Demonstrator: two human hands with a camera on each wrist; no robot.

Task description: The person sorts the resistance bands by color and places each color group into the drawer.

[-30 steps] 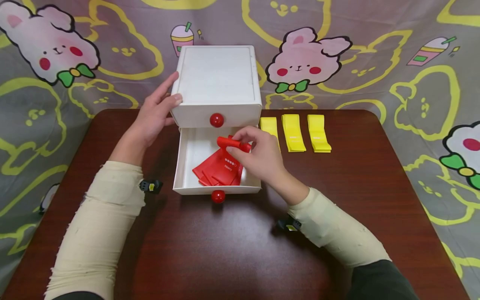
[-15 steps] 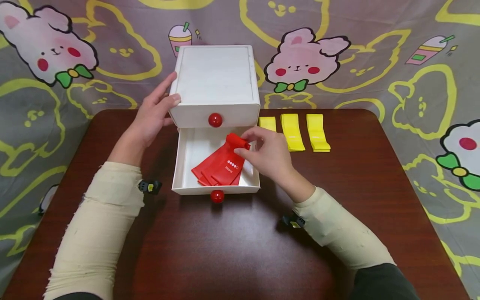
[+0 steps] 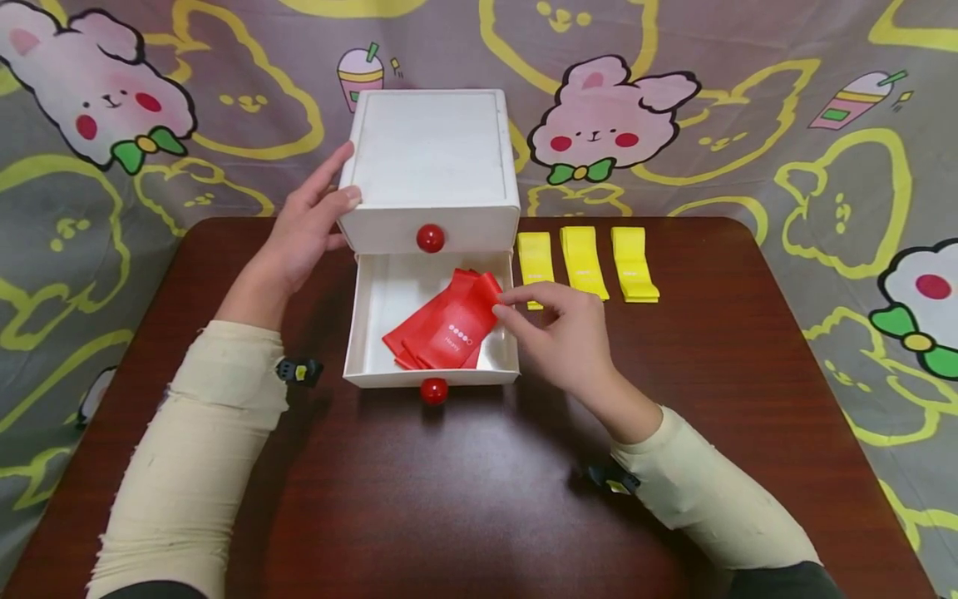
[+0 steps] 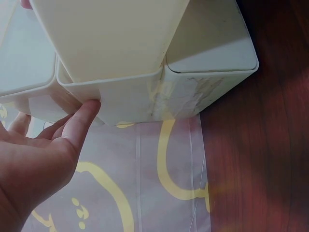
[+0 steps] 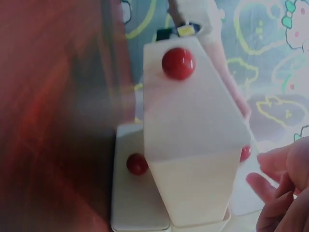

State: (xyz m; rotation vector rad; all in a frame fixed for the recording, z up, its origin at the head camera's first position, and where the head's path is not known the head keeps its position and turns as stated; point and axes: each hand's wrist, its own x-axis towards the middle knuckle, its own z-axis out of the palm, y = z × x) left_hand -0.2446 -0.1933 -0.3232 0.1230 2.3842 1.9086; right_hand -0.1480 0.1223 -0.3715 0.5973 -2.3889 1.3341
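My left hand (image 3: 299, 229) rests against the left side of the white drawer cabinet (image 3: 430, 150), fingers extended; in the left wrist view its thumb (image 4: 87, 113) touches the side wall near the pulled-out drawer. That drawer (image 3: 367, 333) holds several folded red resistance bands (image 3: 449, 324), overlapping and fanned, the top one printed "Heavy". My right hand (image 3: 565, 333) is at the drawer's right edge, its thumb and forefinger apart beside the upper end of the bands. In the right wrist view, that hand (image 5: 285, 188) has loosely bent fingers with nothing between them.
Three folded yellow resistance bands (image 3: 584, 264) lie in a row on the dark wooden table (image 3: 449, 499), right of the cabinet. Red round knobs (image 3: 434, 391) stick out from the drawer fronts. A patterned cloth (image 3: 748, 125) hangs behind the table.
My right hand has let go of the rolled-over end of the top red band and moved right and toward me. The band now lies flatter in the drawer. My left hand stays put.
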